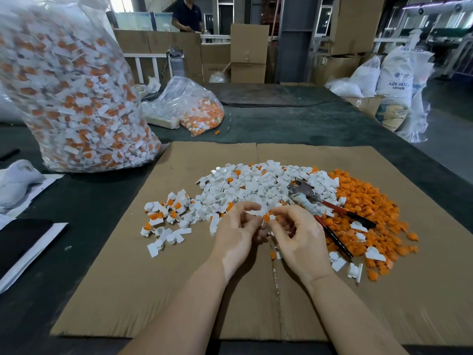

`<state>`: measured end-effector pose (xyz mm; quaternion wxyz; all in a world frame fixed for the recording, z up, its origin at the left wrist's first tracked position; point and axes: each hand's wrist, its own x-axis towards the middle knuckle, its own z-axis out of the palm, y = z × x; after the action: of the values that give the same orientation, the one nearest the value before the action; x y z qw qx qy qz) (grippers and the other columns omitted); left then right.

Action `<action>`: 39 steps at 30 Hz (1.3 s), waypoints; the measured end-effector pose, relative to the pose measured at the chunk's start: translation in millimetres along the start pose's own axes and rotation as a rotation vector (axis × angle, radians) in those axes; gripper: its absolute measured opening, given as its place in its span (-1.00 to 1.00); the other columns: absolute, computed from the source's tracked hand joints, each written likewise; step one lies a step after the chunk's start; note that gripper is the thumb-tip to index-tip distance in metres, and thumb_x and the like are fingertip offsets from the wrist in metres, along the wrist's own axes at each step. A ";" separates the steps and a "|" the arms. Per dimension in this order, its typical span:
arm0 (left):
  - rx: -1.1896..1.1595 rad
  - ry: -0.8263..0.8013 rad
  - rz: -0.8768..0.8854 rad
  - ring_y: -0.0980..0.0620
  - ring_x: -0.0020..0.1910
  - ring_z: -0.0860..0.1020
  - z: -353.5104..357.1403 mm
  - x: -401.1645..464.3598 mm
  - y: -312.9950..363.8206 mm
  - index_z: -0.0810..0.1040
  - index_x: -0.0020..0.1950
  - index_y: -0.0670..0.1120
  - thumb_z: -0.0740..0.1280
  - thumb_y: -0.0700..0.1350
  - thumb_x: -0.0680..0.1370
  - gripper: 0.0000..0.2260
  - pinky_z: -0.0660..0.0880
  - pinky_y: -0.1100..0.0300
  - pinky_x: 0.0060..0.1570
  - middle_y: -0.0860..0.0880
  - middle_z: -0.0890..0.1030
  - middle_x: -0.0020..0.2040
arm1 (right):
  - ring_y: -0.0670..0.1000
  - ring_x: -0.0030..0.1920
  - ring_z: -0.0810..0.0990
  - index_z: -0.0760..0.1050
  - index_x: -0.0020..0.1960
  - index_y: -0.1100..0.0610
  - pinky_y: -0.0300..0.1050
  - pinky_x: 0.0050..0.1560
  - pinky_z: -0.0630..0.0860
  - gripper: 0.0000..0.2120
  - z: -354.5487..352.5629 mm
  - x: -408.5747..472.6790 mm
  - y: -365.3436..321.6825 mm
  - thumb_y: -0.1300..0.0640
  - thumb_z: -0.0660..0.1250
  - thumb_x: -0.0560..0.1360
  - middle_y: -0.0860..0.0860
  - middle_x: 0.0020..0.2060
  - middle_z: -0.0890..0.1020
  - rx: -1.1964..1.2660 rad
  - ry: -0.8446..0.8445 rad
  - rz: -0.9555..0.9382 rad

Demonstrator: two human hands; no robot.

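Observation:
Both my hands meet over a flat cardboard sheet (pixel 179 290). My left hand (pixel 236 231) pinches a small white plastic piece (pixel 256 213) between thumb and fingers. My right hand (pixel 297 237) pinches a small orange cap (pixel 266 217) against that white piece. Behind the hands lies a heap of white plastic pieces (pixel 258 183). A heap of orange caps (pixel 368 208) spreads to the right. To the left sits a small cluster of joined white-and-orange pieces (pixel 166 216).
Red-handled pliers (pixel 322 206) lie across the heaps at right. A tall clear bag of white-and-orange pieces (pixel 74 98) stands at left, a smaller bag (pixel 197 108) behind. A black notebook on paper (pixel 23 239) lies far left. Cardboard boxes, white sacks and a person stand beyond.

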<state>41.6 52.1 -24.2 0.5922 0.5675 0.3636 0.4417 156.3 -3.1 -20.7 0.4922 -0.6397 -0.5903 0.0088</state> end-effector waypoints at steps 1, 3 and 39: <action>-0.001 -0.007 0.004 0.09 -0.44 0.52 -0.6 0.5 -0.6 0.50 -0.01 -0.10 0.23 -0.37 0.56 -0.82 0.53 0.25 -0.35 -0.03 0.50 -0.40 | -0.03 -0.21 0.50 0.59 0.00 0.18 -0.13 -0.16 0.50 -0.83 -0.2 0.3 0.1 0.28 0.42 0.41 -0.02 -0.26 0.54 -0.007 -0.013 -0.022; 0.003 -0.028 0.008 0.11 -0.43 0.52 -1.4 1.2 -1.8 0.52 -0.03 -0.07 0.23 -0.36 0.56 -0.80 0.52 0.26 -0.34 0.00 0.49 -0.43 | -0.05 -0.18 0.48 0.59 0.06 0.17 -0.19 -0.12 0.47 -0.76 -0.9 0.8 -0.4 0.30 0.43 0.40 -0.04 -0.24 0.52 -0.014 -0.046 -0.057; -0.147 0.015 -0.155 0.07 -0.43 0.53 2.0 15.9 0.8 0.49 0.06 -0.21 0.30 -0.28 0.55 -0.90 0.49 0.26 -0.40 -0.19 0.60 -0.26 | 0.19 0.35 0.22 0.27 0.31 0.09 0.25 0.39 0.05 -0.52 -53.3 44.7 22.3 -0.03 0.23 0.44 0.13 0.34 0.29 -0.749 -0.435 0.655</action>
<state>48.8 66.3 -22.1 0.6621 0.4893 0.3773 0.4241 218.1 2.1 18.0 0.0687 -0.9052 -0.4110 0.0828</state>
